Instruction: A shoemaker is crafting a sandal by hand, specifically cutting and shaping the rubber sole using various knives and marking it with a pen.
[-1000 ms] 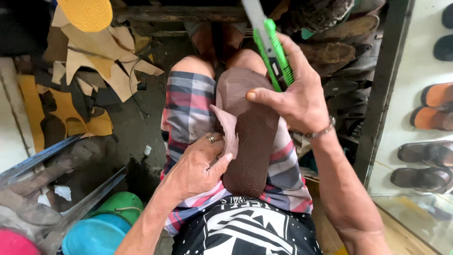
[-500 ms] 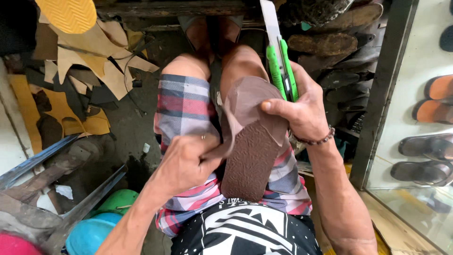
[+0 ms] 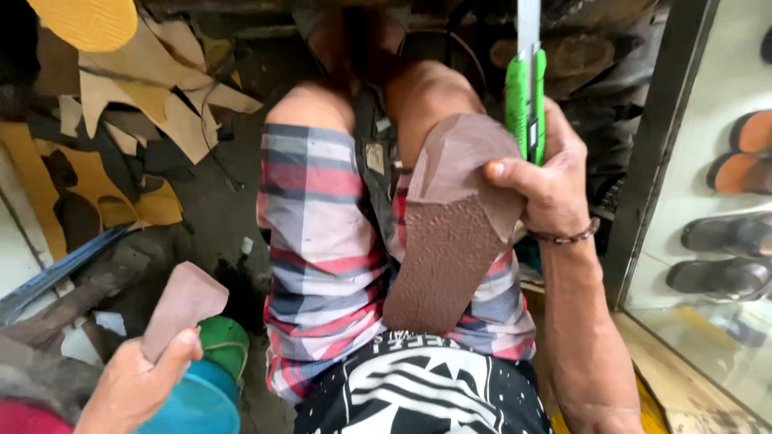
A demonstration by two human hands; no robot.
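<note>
Trimming step, by the look of it: right hand point(image 3: 547, 173) gripping green knife point(image 3: 527, 100) and brown sole point(image 3: 450, 233); left hand point(image 3: 133, 386) holding cut-off scrap point(image 3: 183, 305) out aside. Next cut needing a steady sole.

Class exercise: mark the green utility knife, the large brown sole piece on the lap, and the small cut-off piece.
green utility knife point(image 3: 527, 104), head view, on its green handle.
large brown sole piece point(image 3: 450, 241), head view, on its textured face.
small cut-off piece point(image 3: 183, 304), head view, on its flat middle.
</note>
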